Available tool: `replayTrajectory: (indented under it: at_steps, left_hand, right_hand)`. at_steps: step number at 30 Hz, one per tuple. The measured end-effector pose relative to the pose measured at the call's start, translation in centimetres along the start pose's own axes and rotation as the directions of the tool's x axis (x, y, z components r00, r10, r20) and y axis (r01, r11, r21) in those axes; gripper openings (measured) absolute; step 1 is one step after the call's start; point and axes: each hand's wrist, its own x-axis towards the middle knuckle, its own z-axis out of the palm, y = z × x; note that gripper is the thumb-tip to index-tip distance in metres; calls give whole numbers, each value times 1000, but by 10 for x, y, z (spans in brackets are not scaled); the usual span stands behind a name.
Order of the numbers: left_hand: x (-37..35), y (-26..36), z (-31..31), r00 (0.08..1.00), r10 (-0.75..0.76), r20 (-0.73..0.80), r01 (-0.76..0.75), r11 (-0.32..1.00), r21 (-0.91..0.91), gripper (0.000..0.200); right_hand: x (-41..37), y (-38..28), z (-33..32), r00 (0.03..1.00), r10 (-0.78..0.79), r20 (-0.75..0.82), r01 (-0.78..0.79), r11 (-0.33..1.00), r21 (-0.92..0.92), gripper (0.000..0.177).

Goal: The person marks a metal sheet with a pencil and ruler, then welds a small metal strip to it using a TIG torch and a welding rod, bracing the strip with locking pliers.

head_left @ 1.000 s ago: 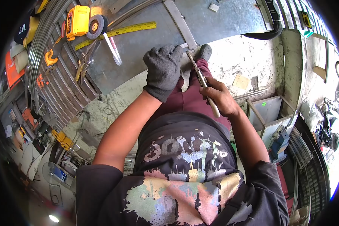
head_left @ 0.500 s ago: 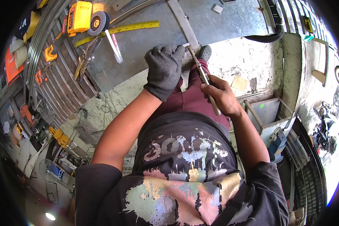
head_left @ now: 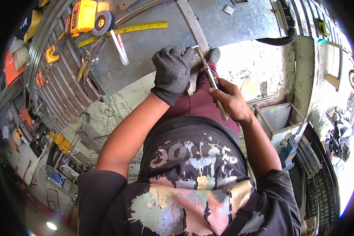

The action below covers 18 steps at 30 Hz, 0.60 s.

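Observation:
My left hand [head_left: 172, 72], in a dark grey knit glove, presses down on the near edge of a galvanised metal sheet [head_left: 153, 43] lying on the floor. My bare right hand [head_left: 231, 100] grips the handles of tin snips [head_left: 212, 80], whose blades reach the sheet's edge right beside the gloved fingers. A flat metal strip [head_left: 192, 25] runs across the sheet from that spot. My maroon trouser leg and a grey shoe [head_left: 214, 53] lie under the snips.
On the sheet lie a yellow steel ruler [head_left: 125, 31], a yellow angle grinder [head_left: 88, 17], a white marker [head_left: 119, 49] and a second pair of snips [head_left: 86, 63]. Corrugated metal panels [head_left: 53, 86] lie to the left. A metal box frame [head_left: 279, 118] stands on the right.
The view has shifted slightly. My right hand and the snips have edged a little forward along the sheet's edge; the gloved left hand stays pressed in place.

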Motion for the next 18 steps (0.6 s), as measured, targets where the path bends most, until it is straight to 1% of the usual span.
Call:
replayTrajectory:
  at_steps: [5,8,9,12,17,18]
  left_hand:
    - [0,-1,3,999,-6,42,5,999,36,16]
    - [0,-1,2,1000,-11,-6,10,1000,-8,14]
    - [0,-1,3,1000,-10,1,10,1000,5,14]
    - [-1,-2,5,1000,-5,9,5,999,34,13]
    - [-1,-2,6,999,15,-36,-13,999,51,13]
    - [-1,-2,6,1000,8,-15,-7,999,53,12]
  right_hand:
    - [-1,3,-3,999,1,34,-2,999,38,29]
    - [-2,4,-3,999,16,46,-19,997,69,29]
    - [-3,4,-3,999,23,48,-27,996,85,29]
    - [-1,5,-4,999,-12,37,10,999,47,30]
    - [0,-1,-5,1000,9,24,-10,1000,15,30]
    - [0,-2,-5,1000,20,22,-20,1000,6,30]
